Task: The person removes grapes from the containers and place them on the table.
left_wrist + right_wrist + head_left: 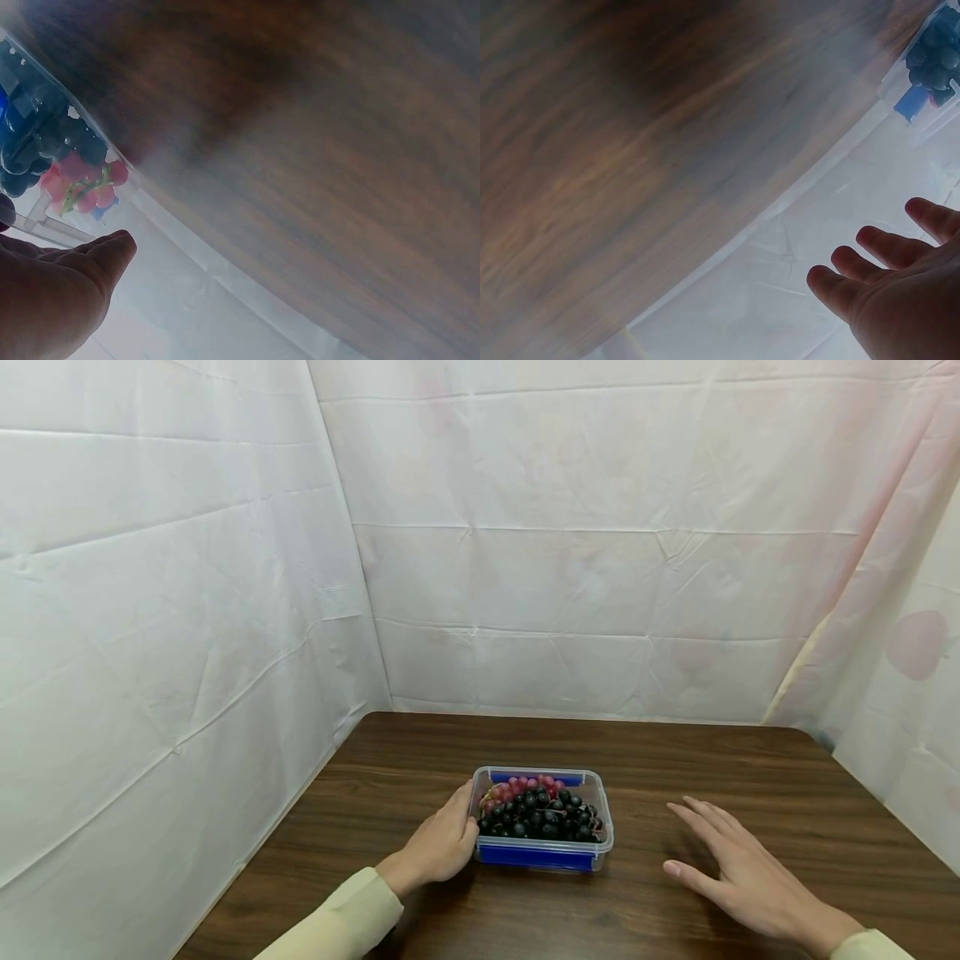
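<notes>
A clear plastic container (pixel 604 814) with blue clips stands on the table in the head view, its top uncovered. Dark grapes (pixel 536 818) fill its front part, and red grapes (pixel 517 787) lie behind them. My left hand (pixel 442 837) touches the container's left side, fingers extended along the wall and thumb near the front corner. The left wrist view shows this hand (pixel 60 292) beside the container's edge. Apart from the container, to its right, my right hand (pixel 738 868) is held over the table with its fingers spread and nothing in it.
The brown wood-grain table (pixel 637 752) has rounded far corners. White cloth (pixel 562 568) hangs behind it, with more cloth along the left side (pixel 187 610) and the right side (pixel 900 735).
</notes>
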The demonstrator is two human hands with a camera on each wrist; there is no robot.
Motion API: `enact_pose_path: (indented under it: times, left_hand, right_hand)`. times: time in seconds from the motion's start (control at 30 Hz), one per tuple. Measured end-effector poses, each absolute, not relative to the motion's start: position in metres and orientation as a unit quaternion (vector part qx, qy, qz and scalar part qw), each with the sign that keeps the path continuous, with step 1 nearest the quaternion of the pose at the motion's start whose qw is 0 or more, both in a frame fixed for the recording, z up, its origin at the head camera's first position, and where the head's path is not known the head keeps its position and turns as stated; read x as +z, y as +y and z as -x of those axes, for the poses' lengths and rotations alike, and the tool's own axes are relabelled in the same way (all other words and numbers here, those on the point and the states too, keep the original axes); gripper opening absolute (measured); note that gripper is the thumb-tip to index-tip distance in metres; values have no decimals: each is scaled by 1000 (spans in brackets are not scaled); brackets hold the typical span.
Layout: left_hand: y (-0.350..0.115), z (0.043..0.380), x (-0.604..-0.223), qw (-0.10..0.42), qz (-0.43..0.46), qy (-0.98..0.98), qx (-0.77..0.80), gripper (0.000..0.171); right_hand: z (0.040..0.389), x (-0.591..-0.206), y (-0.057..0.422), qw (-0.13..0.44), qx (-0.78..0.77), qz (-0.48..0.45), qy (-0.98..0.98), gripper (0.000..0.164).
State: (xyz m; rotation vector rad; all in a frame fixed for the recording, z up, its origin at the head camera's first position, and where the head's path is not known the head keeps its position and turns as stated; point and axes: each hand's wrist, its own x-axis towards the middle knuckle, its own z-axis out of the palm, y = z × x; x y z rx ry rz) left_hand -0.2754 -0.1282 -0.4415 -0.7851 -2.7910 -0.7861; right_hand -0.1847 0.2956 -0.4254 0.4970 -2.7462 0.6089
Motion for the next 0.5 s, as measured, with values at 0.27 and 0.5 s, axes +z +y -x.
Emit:
enact_pose_path:
  times: [0.27,0.5]
  left_hand:
    - [-128,273,-439,63,262,-928,-255,62]
    - [-128,273,-437,49,262,-929,-255,63]
  right_hand:
    - [186,-423,286,155,214,-180,-947,74]
    - [189,-421,279,154,222,-183,-945,74]
